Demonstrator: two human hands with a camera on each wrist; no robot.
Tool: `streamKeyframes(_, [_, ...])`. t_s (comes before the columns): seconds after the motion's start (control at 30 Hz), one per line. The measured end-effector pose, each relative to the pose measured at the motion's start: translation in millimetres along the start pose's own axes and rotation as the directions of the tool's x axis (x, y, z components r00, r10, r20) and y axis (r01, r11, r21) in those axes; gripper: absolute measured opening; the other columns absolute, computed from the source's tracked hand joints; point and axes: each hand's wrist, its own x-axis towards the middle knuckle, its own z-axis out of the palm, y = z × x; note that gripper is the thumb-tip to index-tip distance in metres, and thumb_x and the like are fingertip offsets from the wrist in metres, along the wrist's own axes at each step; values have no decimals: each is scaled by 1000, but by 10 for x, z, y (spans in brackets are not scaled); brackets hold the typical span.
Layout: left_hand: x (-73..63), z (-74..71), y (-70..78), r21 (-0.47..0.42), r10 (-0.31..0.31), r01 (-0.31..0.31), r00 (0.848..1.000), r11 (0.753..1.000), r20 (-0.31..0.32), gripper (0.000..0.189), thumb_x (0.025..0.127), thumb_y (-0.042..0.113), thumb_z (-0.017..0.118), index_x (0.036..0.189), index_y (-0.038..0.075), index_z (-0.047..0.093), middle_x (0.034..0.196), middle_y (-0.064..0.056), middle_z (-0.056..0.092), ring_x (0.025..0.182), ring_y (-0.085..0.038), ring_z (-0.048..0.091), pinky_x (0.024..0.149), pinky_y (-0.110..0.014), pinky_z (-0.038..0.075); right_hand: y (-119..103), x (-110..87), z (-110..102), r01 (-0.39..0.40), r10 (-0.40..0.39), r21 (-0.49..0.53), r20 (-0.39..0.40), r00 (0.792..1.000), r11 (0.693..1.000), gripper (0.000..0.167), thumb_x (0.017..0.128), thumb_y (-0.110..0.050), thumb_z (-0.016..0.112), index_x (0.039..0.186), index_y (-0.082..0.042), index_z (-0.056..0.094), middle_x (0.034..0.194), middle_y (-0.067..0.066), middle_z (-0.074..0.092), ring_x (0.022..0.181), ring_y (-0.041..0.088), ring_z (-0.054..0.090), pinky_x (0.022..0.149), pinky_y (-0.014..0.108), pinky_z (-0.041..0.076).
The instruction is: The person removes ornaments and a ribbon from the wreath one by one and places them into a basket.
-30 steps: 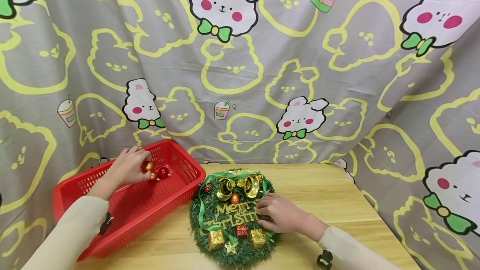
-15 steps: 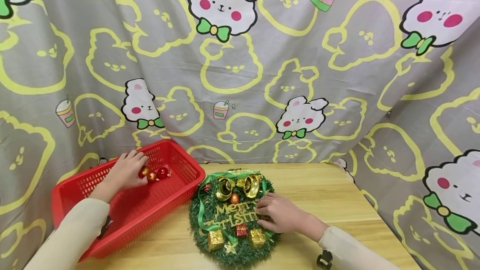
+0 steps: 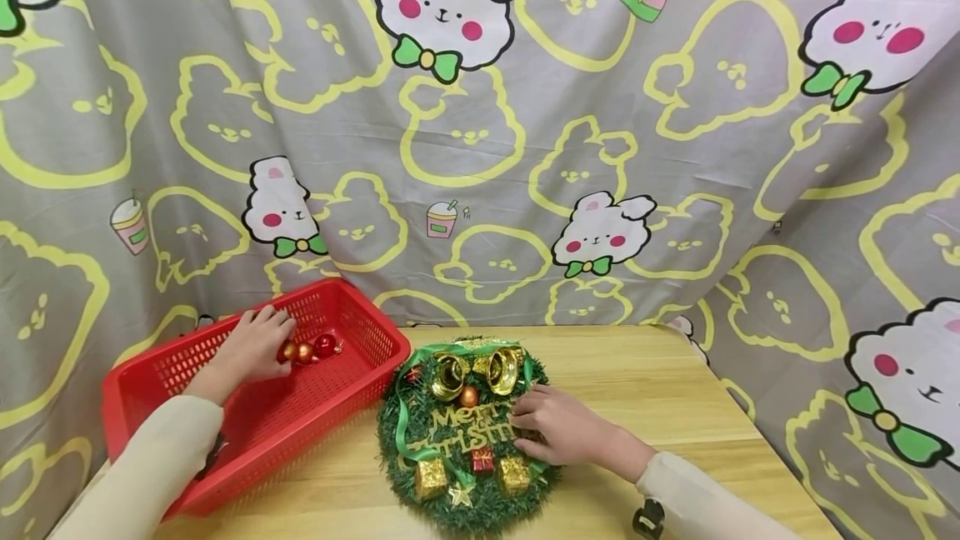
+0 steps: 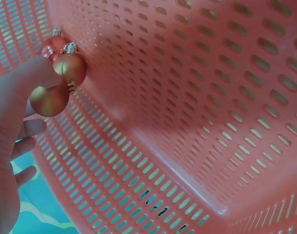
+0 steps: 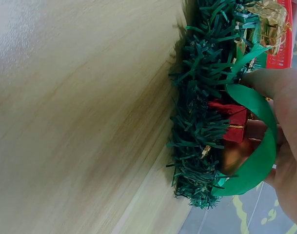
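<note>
My left hand [image 3: 258, 346] reaches down into the red basket [image 3: 360, 312]. Between its thumb and fingers is a gold bauble [image 4: 49, 101], pinched, while the other fingers stick out loosely behind. A second gold bauble [image 4: 74, 68] and a shiny red bauble [image 3: 326, 345] lie right beside it. My right hand [image 3: 558, 430] rests on the right side of a green Christmas wreath [image 3: 487, 515]. In the right wrist view its relaxed fingers lie by a small red gift box [image 5: 231, 122] and an orange bauble [image 5: 236, 155], behind a green ribbon loop [image 5: 258, 161].
The wreath bears gold bells [image 3: 502, 373], gold gift boxes [image 3: 431, 477], a star [image 3: 461, 496] and gold lettering [image 3: 465, 417], partly covered by the right hand. Both basket and wreath stand on a wooden table [image 3: 637, 373]. A rabbit-print curtain [image 3: 480, 148] hangs around the table.
My left hand has lowered a little further into the basket, and the gold baubles near it have shifted slightly. The right hand stays in place on the wreath.
</note>
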Motion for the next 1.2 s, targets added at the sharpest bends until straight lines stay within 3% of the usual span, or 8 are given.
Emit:
streamKeyframes(0.33, [-10, 55, -29, 21, 3, -4, 999, 1000, 33, 65, 66, 27, 91, 116, -6, 66, 110, -21, 65, 105, -39, 52, 97, -64, 43, -6, 3, -20, 1, -1, -3, 6, 1000, 1000, 27, 99, -32, 65, 111, -11, 78, 107, 0, 75, 104, 15, 69, 100, 41, 53])
streamKeyframes(0.83, [-33, 97, -24, 28, -1, -1, 998, 1000, 68, 67, 61, 25, 96, 114, -4, 67, 107, -21, 68, 102, -40, 53, 91, -63, 45, -23, 7, -54, -9, 10, -12, 28, 1000, 1000, 29, 98, -32, 65, 113, -10, 77, 110, 2, 75, 107, 17, 69, 104, 49, 51])
streamKeyframes(1.2, [-25, 101, -39, 3, -5, 5, 996, 1000, 90, 67, 60, 23, 96, 115, -3, 68, 109, -24, 68, 104, -42, 53, 93, -66, 44, -10, 15, -47, 19, -19, -17, -16, 1000, 1000, 26, 97, -30, 68, 110, -10, 78, 107, 2, 75, 102, 16, 70, 97, 41, 54])
